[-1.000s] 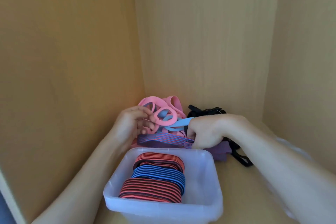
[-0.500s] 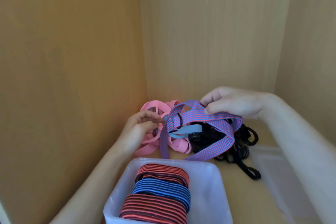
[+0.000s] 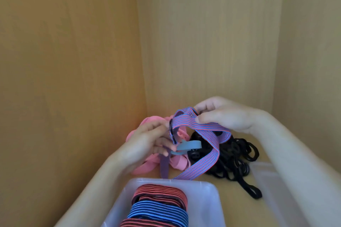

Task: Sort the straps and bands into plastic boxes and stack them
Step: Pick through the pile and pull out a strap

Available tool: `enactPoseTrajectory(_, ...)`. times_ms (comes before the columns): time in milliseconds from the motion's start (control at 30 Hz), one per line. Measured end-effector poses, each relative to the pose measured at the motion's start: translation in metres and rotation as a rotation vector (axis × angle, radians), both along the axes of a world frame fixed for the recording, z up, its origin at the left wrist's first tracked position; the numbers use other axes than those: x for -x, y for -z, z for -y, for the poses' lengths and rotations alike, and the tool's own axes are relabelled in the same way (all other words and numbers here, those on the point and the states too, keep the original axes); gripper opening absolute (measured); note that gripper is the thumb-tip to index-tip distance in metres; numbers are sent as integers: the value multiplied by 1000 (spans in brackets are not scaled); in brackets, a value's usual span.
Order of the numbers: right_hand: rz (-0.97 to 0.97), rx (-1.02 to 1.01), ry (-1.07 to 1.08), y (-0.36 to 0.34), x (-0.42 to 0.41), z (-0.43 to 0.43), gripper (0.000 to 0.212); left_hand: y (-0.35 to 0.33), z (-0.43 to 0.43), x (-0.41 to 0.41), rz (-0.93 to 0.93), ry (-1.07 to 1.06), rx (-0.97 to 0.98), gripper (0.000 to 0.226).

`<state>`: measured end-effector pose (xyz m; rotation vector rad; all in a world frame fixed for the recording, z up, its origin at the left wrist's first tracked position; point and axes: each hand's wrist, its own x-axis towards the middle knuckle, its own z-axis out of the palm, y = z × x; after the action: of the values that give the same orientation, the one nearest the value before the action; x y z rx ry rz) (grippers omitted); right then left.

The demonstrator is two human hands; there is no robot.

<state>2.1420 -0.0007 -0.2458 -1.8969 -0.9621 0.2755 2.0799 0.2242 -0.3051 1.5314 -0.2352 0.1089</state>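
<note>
Holding a striped strap (image 3: 206, 128) up over the shelf (image 3: 232, 195), the person is working at it with both hands inside a wooden cupboard corner.

The left hand (image 3: 145, 145) is curling its fingers round the strap's left end, pinching it just below a black ring (image 3: 171, 127). Pink bands (image 3: 178, 164) are lying in a heap under and behind that hand; they are overlapping too much to count. One blue band (image 3: 190, 146) is resting on the heap, just beside the left fingertips.

The strap is arching from the left hand up to the right hand, and two tails are hanging from it. One is dropping beside the left hand. The other, the long one, is slanting down and toward the person, ending at the far rim of the box (image 3: 212, 190). So the strap's long axis is running from the hands to the box, which is sitting below them and nearer the person. The left hand is the one closer to it, so lowering the strap in probably means drawing both hands back and down.

Three rolled straps are lying in a row in the box: a red roll (image 3: 160, 192), a blue roll (image 3: 158, 211) and a second red roll (image 3: 145, 224), cut off by the frame.

Black straps (image 3: 238, 158) are lying tangled to the right of the box, beyond counting. The right hand (image 3: 227, 116) is hovering above them, pinching the top of the strap's arch between thumb and fingers. A second clear box (image 3: 267, 177) is showing partly under the right forearm.
</note>
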Motion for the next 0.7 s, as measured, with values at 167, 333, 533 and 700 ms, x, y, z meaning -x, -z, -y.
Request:
enactPoseTrajectory(167,77,-123,165,-8,2,4,18,-51,0,-8,162,-107,115,22)
enactPoseTrajectory(333,59,-269,306,-16,2,12,15,-97,11,-23,334,-135,35,21)
enactPoseTrajectory(533,56,-451,459,-17,-3,14,29,-98,13,-38,393,47,97,44)
enactPoseTrajectory(700,-25,-425,434,-11,-7,12,23,-88,10,-51,338,-50,79,36)
